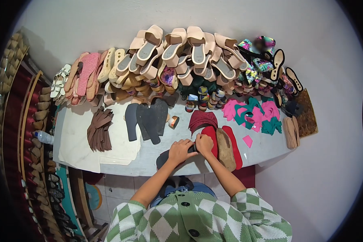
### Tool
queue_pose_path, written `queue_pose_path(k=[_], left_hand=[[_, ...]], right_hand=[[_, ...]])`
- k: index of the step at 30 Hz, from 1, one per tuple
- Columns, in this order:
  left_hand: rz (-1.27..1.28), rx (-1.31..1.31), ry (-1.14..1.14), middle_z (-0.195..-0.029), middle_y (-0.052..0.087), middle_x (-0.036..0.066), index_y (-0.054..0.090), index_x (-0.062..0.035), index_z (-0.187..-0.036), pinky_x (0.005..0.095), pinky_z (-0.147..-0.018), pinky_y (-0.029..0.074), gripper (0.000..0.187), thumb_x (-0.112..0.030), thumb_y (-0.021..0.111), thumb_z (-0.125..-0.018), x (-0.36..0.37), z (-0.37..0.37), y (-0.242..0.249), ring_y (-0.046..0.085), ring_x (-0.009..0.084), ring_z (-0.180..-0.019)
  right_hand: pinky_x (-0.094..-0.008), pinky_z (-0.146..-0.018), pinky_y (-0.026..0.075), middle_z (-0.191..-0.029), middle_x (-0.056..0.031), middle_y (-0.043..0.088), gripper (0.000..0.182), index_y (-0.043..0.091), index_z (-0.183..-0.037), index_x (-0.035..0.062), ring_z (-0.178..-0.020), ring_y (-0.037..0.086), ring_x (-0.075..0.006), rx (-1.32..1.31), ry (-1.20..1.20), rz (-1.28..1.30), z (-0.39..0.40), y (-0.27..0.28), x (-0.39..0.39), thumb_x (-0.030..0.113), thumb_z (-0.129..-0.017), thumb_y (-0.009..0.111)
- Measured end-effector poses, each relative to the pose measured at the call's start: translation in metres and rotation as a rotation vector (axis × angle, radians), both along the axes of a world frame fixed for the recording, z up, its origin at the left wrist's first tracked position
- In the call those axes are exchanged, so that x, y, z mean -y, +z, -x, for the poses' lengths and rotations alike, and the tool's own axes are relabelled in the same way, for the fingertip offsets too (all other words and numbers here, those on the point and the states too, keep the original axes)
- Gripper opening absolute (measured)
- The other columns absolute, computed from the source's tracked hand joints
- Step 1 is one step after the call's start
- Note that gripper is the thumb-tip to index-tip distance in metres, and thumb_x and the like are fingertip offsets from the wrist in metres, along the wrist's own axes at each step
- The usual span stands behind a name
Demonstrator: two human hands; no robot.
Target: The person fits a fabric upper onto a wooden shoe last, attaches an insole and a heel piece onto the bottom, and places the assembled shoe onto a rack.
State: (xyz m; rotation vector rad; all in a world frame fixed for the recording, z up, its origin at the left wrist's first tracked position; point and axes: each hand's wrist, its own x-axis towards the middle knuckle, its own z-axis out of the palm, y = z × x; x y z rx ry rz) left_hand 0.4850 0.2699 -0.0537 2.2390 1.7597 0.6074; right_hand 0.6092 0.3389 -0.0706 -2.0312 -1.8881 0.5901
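Note:
A dark grey sole-shaped piece (162, 159) lies at the table's front edge, partly hidden beneath my left hand (181, 151). The fingers of that hand are pressed together over it. My right hand (204, 143) is closed in a fist at the piece's far end, where something black shows between the two hands. What the fist holds is hidden. Close to my right hand are red sole pieces (232, 141) and a worn brown shoe last or sole form (226, 150). Just behind it sits a stack of dark red upper pieces (202, 119).
Beige heeled sandals (197, 50) are piled along the wall. On the table (177, 133) lie brown strips (99, 129), dark grey templates (151, 119), a tape roll (173, 122), pink and green cutouts (252, 113) and tan insoles (291, 132). Racks of shoe lasts (40, 153) stand left.

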Motion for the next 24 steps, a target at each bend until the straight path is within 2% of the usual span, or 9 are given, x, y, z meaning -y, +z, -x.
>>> queue_pose_path(k=[5, 7, 10, 13, 16, 19, 24], left_hand=[[0.057, 0.028, -0.008, -0.093, 0.060, 0.002, 0.061, -0.0117, -0.097, 0.0348, -0.070, 0.048, 0.048, -0.048, 0.069, -0.066, -0.003, 0.002, 0.000, 0.060, 0.0202, -0.087], [0.102, 0.046, -0.010, -0.094, 0.060, 0.003, 0.060, -0.0112, -0.098, 0.0353, -0.073, 0.049, 0.049, -0.046, 0.071, -0.065, -0.005, 0.001, 0.002, 0.060, 0.0215, -0.088], [0.185, 0.178, -0.012, -0.098, 0.060, 0.007, 0.059, -0.0093, -0.100, 0.0364, -0.073, 0.050, 0.056, -0.046, 0.075, -0.060, -0.009, 0.004, 0.001, 0.060, 0.0243, -0.090], [0.353, 0.016, 0.010, -0.093, 0.063, 0.011, 0.059, -0.0061, -0.098, 0.0372, -0.068, 0.051, 0.060, -0.048, 0.074, -0.057, -0.011, 0.015, -0.001, 0.063, 0.0275, -0.083], [0.518, -0.075, -0.027, -0.081, 0.064, 0.015, 0.058, -0.0023, -0.093, 0.0377, -0.063, 0.052, 0.060, -0.047, 0.073, -0.057, -0.014, 0.017, 0.004, 0.065, 0.0278, -0.073], [0.360, -0.050, -0.051, -0.074, 0.063, 0.014, 0.058, -0.0016, -0.090, 0.0376, -0.061, 0.052, 0.055, -0.047, 0.070, -0.061, -0.009, 0.016, -0.003, 0.064, 0.0284, -0.068], [0.366, -0.035, -0.039, -0.079, 0.064, 0.015, 0.057, -0.0008, -0.096, 0.0375, -0.061, 0.051, 0.057, -0.047, 0.068, -0.064, -0.003, 0.012, -0.005, 0.065, 0.0281, -0.070]], right_hand=[[-0.0498, -0.066, 0.048, -0.072, -0.0249, 0.062, 0.042, 0.069, -0.073, 0.0034, -0.071, 0.061, -0.0418, -0.003, -0.069, 0.016, 0.004, 0.008, 0.004, 0.033, -0.085, 0.042], [-0.0501, -0.064, 0.048, -0.070, -0.0252, 0.062, 0.041, 0.068, -0.071, 0.0013, -0.068, 0.062, -0.0421, 0.007, -0.065, -0.022, 0.002, 0.001, 0.005, 0.031, -0.084, 0.043], [-0.0500, -0.064, 0.049, -0.070, -0.0252, 0.062, 0.040, 0.067, -0.070, 0.0006, -0.068, 0.062, -0.0421, 0.019, -0.070, -0.041, 0.000, 0.002, 0.004, 0.029, -0.083, 0.043], [-0.0493, -0.065, 0.048, -0.071, -0.0244, 0.062, 0.037, 0.068, -0.072, 0.0028, -0.069, 0.061, -0.0414, 0.024, -0.063, -0.010, 0.005, 0.009, -0.002, 0.029, -0.082, 0.044], [-0.0484, -0.066, 0.048, -0.072, -0.0238, 0.062, 0.035, 0.069, -0.074, 0.0038, -0.070, 0.061, -0.0407, 0.013, -0.070, 0.025, 0.005, 0.002, -0.001, 0.028, -0.081, 0.045], [-0.0476, -0.066, 0.048, -0.071, -0.0237, 0.062, 0.034, 0.069, -0.074, 0.0039, -0.070, 0.061, -0.0402, -0.015, -0.068, 0.028, 0.000, -0.002, -0.001, 0.028, -0.080, 0.046], [-0.0472, -0.066, 0.047, -0.070, -0.0231, 0.062, 0.032, 0.069, -0.072, 0.0040, -0.069, 0.061, -0.0399, -0.022, -0.069, 0.015, -0.003, -0.003, 0.003, 0.027, -0.078, 0.048]])
